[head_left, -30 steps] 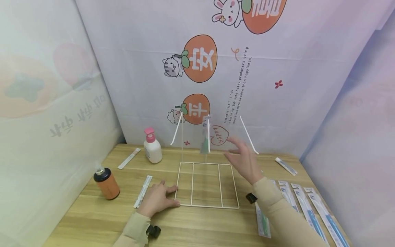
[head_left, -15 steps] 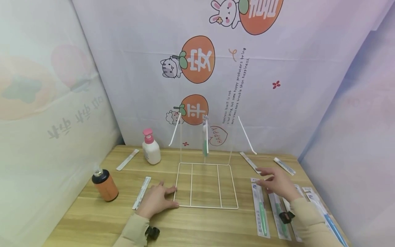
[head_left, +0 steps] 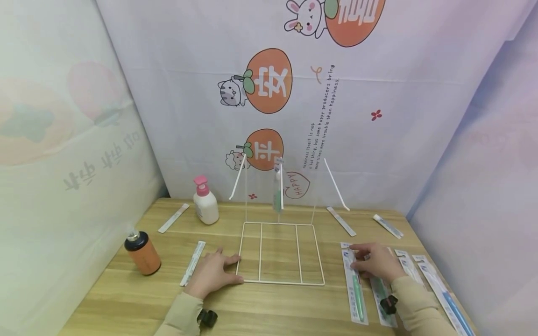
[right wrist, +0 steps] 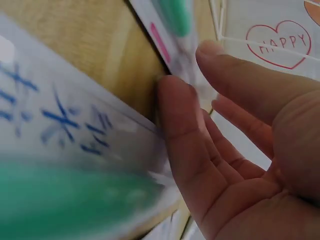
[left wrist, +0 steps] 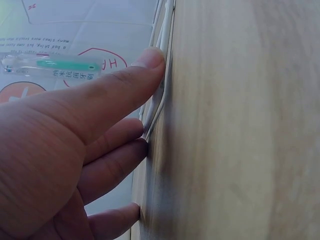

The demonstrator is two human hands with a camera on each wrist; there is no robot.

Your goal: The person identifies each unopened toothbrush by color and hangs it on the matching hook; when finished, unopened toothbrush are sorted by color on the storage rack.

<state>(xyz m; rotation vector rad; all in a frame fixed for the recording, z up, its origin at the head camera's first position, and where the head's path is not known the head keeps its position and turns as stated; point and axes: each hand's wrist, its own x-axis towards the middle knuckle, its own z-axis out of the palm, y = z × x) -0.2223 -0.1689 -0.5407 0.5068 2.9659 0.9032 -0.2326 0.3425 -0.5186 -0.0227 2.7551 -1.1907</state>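
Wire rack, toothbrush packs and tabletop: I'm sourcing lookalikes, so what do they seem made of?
Wire rack: probably metal with a smooth white coating, judging by its thin, straight rods.
Toothbrush packs: apparently clear, slightly shiny plastic, since coloured handles show through with pale glints.
Tabletop: real wood or wood-look laminate, seemingly satin; the striped grain fits both.

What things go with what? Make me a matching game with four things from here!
Things:
1. left hand
2. right hand
3. pink-topped bottle
4. hanging toothbrush

Clues:
A. has a white body
B. is by the middle hook
C. is at the packaged toothbrushes on the table
D. touches the wire rack

Right pairs: 1-D, 2-C, 3-A, 4-B
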